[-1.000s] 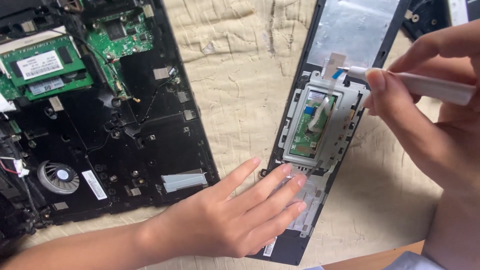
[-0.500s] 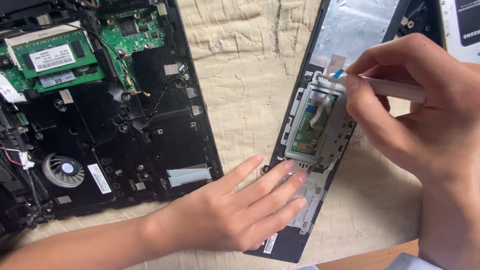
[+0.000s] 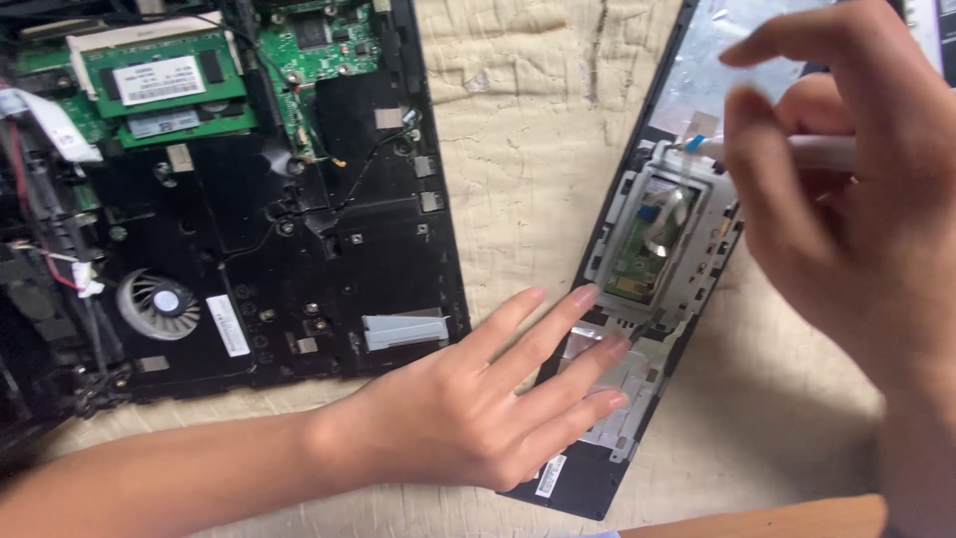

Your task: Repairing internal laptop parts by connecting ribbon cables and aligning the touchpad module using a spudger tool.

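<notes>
Left hand (image 3: 468, 418) lies flat, fingers (image 3: 558, 349) spread open, pressing the lower end of the black palmrest panel (image 3: 588, 478) on a cream quilted cloth (image 3: 528, 130). Right hand (image 3: 856, 219), blurred, has fingers closed around a white pen-like tool (image 3: 812, 151); its tip sits at the blue-ended ribbon cable (image 3: 697, 134) by the top of the touchpad module (image 3: 657, 239), mounted mid-panel with a green board. Well left, an opened laptop base (image 3: 329, 249) shows fan (image 3: 159, 304) and green memory stick (image 3: 164, 80).
</notes>
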